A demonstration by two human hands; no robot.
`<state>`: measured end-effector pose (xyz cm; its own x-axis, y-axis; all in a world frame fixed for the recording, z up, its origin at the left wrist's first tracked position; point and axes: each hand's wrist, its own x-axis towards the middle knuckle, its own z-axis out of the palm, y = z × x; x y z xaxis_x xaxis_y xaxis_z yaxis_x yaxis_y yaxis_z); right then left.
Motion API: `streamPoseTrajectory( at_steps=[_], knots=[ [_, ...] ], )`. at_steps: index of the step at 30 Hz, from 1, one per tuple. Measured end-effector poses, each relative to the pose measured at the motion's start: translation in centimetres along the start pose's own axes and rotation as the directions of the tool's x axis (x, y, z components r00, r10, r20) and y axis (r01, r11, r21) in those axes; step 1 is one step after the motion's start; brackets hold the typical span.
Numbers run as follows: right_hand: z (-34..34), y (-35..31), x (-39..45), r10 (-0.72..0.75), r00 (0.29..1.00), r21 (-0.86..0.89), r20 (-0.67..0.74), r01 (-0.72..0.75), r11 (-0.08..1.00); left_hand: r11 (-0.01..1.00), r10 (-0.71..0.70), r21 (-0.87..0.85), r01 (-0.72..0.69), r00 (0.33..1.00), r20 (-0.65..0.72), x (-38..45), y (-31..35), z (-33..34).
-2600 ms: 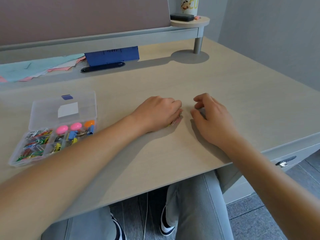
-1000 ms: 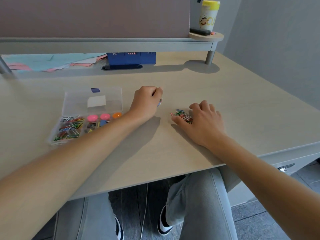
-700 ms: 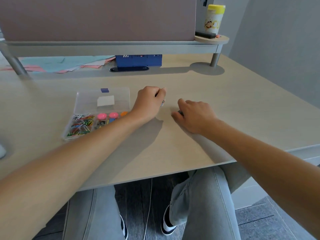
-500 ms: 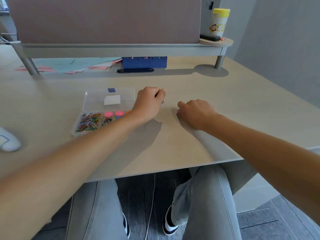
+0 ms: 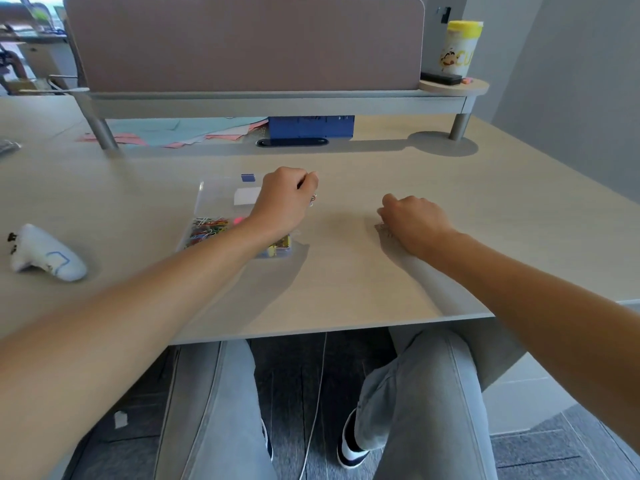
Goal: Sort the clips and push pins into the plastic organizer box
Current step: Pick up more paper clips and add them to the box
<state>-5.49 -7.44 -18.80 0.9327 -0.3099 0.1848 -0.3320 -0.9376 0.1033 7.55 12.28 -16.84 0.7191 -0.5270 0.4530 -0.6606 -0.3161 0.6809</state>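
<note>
The left hand (image 5: 284, 199), clenched on paper clips (image 5: 313, 199), hovers over the organizer box (image 5: 221, 202); the right hand (image 5: 412, 220), fisted around clips, lies rightward.

Clear organizer box (image 5: 221, 195) holds multicoloured paper clips (image 5: 206, 230); desk (image 5: 346, 271) pale beige.

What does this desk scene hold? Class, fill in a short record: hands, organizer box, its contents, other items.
left hand: fisted above the organizer box, a clip showing at its fingers
right hand: closed on the desk, clips at its edge
organizer box: clear plastic, lid open
contents: colourful paper clips, pink pins
other items: white object at left, yellow-lidded canister on a shelf
</note>
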Motion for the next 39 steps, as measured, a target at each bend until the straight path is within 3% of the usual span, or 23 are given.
streamPoseTrajectory(
  at_steps=[6, 12, 20, 39],
  knots=[
    [-1.5, -3.6, -1.0, -0.044, 0.996, 0.184, -0.076, 0.057, 0.981, 0.997, 0.047, 0.062, -0.040, 0.992, -0.115, -0.4, -2.0, -2.5],
    [-1.7, -9.0, -2.5, -0.155, 0.987, 0.233, -0.053, 0.163, 0.959, 0.979, 0.115, 0.182, -0.093, 0.987, -0.113, -1.3, -4.5, -6.5],
    [-0.8, -12.0, -3.8, -0.175, 0.983, 0.237, -0.060, 0.184, 0.954, 0.958, 0.090, 0.284, -0.025, 0.972, -0.219, -3.4, -8.7, -10.5],
    [-1.4, -11.9, -4.5, -0.155, 0.982, 0.361, -0.104, 0.183, 0.915, 0.900, 0.186, 0.422, -0.114, 0.973, -0.134, -4.0, -10.1, -10.1]
  ],
)
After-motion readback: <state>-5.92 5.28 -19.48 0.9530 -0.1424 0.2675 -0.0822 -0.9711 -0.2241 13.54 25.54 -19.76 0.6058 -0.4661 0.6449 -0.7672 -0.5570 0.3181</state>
